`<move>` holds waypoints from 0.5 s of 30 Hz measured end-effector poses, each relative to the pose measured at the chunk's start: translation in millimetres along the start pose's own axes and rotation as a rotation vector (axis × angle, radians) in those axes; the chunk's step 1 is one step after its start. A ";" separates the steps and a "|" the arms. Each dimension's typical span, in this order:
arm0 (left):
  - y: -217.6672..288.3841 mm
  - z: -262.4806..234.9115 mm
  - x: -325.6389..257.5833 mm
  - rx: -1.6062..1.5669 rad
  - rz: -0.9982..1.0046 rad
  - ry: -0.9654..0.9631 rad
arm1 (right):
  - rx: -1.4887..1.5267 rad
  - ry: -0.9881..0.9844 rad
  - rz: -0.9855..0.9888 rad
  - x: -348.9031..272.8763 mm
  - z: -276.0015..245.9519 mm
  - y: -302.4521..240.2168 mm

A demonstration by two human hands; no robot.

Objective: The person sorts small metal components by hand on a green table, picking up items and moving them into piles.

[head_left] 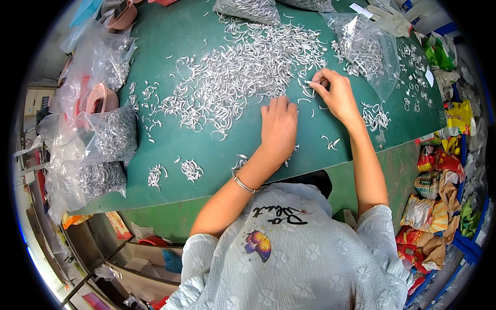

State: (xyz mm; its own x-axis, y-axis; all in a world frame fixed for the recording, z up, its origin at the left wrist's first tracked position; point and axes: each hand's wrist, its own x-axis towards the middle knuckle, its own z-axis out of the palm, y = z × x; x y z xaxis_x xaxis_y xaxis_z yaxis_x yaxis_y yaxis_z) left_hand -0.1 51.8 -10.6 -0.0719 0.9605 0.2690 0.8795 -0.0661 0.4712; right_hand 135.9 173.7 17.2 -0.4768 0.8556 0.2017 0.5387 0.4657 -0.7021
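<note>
Hundreds of small silver metal hooks [243, 72] lie spread in a loose heap across the far middle of the green table [175, 31], reaching from just beyond both hands out toward the far edge. The left hand [279, 126] rests palm down on the table at the heap's near edge, fingers together and bent over a few hooks; whether it grips any of them cannot be told. The right hand [336, 95] is raised a little to the right of the heap, thumb and forefinger pinched on one hook [308, 82] at the heap's right fringe. A silver bangle [243, 184] sits on the left wrist.

Smaller clusters of hooks [192, 169] lie on the near side of the table, left of the left forearm, and another cluster [375, 116] lies just right of the right wrist. A few single hooks [330, 142] lie between the two forearms. A clear bag [364, 49] holding more hooks lies just beyond the right hand, and filled bags [111, 134] stand along the table's left edge. Coloured packets [431, 206] are piled beside the table on the right.
</note>
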 end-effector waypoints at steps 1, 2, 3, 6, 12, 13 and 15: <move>-1.6 0.1 -1.5 -0.025 0.009 0.032 | 0.037 -0.017 0.052 0.8 -2.3 2.1; -2.7 -0.8 -2.6 -0.050 0.017 0.064 | 0.055 -0.062 0.099 0.3 -6.3 2.9; -2.1 -3.4 -5.0 -0.068 0.007 0.071 | 0.074 -0.107 0.148 -2.9 -10.4 3.8; 0.0 -12.0 -8.5 -0.106 -0.014 0.077 | 0.192 -0.141 0.193 -10.2 -13.3 13.3; -0.4 -20.4 -9.4 -0.173 -0.026 0.083 | 0.367 -0.073 0.243 -12.5 -18.5 22.2; -0.3 -22.3 -10.1 -0.185 -0.036 0.082 | 0.292 -0.048 0.252 -12.0 -19.8 21.5; 0.2 -25.4 -10.4 -0.197 -0.054 0.086 | 0.200 -0.049 0.213 -10.4 -19.3 9.8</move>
State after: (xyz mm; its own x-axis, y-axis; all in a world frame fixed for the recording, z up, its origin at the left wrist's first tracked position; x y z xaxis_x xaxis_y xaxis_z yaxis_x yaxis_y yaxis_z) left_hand -11.1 34.9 7.9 -0.1634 0.9380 0.3057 0.7651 -0.0751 0.6395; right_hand 159.5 173.8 21.5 -0.4032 0.9151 0.0058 0.4850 0.2191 -0.8467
